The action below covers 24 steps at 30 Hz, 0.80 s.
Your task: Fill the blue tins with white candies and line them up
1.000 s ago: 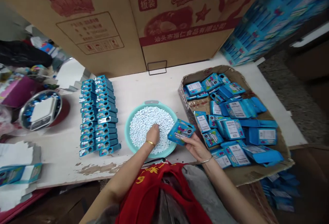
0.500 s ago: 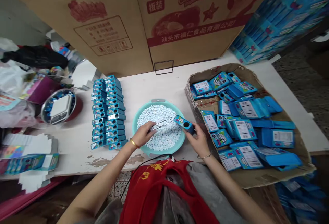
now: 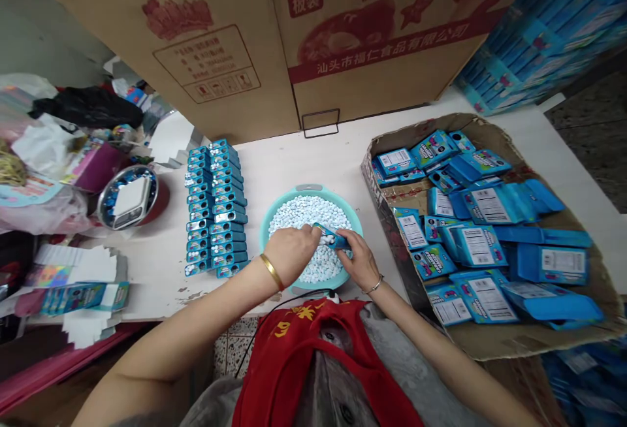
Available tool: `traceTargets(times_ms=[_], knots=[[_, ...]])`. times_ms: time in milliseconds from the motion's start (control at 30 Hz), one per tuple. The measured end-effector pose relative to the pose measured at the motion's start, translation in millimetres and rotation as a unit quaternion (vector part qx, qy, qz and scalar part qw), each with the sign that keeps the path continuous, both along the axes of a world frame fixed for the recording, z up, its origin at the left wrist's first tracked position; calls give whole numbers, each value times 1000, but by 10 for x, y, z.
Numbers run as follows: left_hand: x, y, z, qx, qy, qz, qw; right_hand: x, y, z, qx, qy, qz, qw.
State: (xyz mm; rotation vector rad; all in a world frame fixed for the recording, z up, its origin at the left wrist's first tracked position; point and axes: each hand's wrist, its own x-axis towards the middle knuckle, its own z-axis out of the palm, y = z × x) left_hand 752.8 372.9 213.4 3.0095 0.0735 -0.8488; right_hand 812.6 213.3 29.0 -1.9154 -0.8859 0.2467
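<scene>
A turquoise basin (image 3: 356,234) full of small white-blue candies (image 3: 306,210) stands in front of me. My right hand (image 3: 361,262) grips a small blue candy box (image 3: 337,239) over the basin, tilted with its opening side up. My left hand (image 3: 296,252) is closed, palm down, its fingertips at the box's opening, where several candies show. Most of what lies under the left fingers is hidden. To the left, two columns of blue boxes (image 3: 229,218) stand in rows, with candies at some of the round holes.
On the right, a cut-down carton (image 3: 386,234) holds many blue boxes. A large brown carton (image 3: 235,107) stands behind. Stacked blue packs (image 3: 529,55) are at the back right. On the left sit a metal bowl (image 3: 159,195), a white scale (image 3: 132,202) and bags.
My left hand has moved from the candies in the basin right to the box's opening. The box in my right hand has moved slightly left over the basin. The view shifted slightly.
</scene>
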Motion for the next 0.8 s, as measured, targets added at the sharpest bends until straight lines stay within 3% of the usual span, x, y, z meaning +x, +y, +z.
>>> traceTargets(times_ms=[100, 200, 267, 367, 467, 533, 667, 800], knots=[[-20, -7, 17, 0, -16, -2, 1000, 8, 9, -43, 6, 5, -7, 1000], [-97, 267, -241, -8, -67, 33, 997, 73, -13, -63, 5, 9, -20, 1000], [-153, 533, -577, 10, -98, 77, 992, 132, -39, -68, 5, 20, -35, 999], [-204, 826, -1196, 40, -81, 131, 987, 217, -66, -77, 3, 55, -76, 996], [-193, 822, -1726, -24, -79, 140, 987, 275, -70, -101, 5, 101, -104, 989], [-165, 687, -1958, -78, -89, 134, 984, 300, -67, -125, 12, 124, -112, 986], [-142, 418, -2162, -134, -89, 132, 978, 339, -62, -176, 36, 158, -117, 980], [-242, 385, -2143, -219, -98, 137, 961, 378, -61, -184, 73, 183, -114, 974]])
